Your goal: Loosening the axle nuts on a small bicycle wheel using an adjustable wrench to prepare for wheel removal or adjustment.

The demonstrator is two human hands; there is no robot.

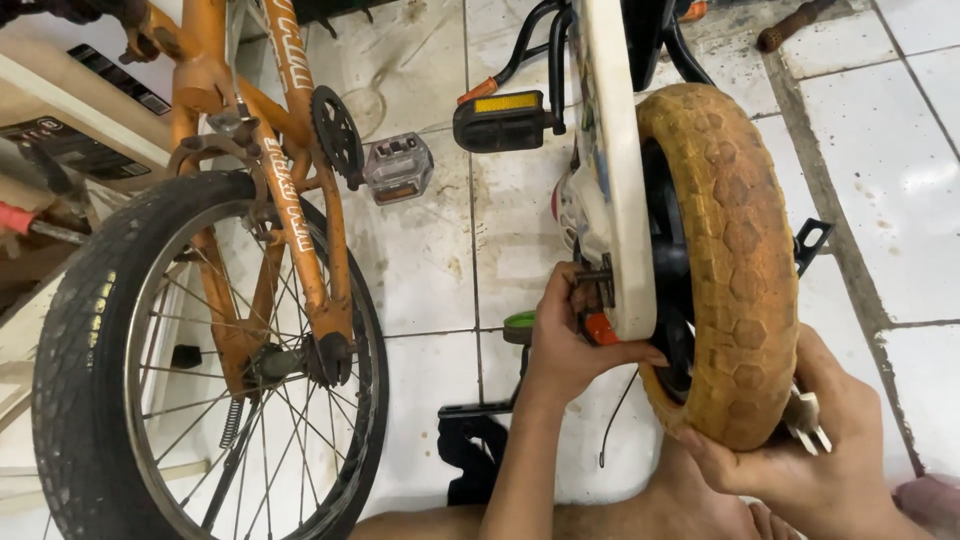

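The left hand [565,345] reaches in beside the white chain guard [612,170] of a small bike. Its fingers are curled around something near the axle, but the guard hides it. The right hand [810,450] cups the bottom of the dirty yellow tire [735,250], and its fingers wrap a small metal tool [808,420] that mostly stays hidden. A bigger orange bike [290,200] stands on the left, its black wheel [90,350] cut off by the edge.

This looks like a small bicycle repair workshop. An orange bicycle [270,200] stands upturned on a stained tiled floor [900,200]. A second bicycle's wheel [730,260] sits close by.
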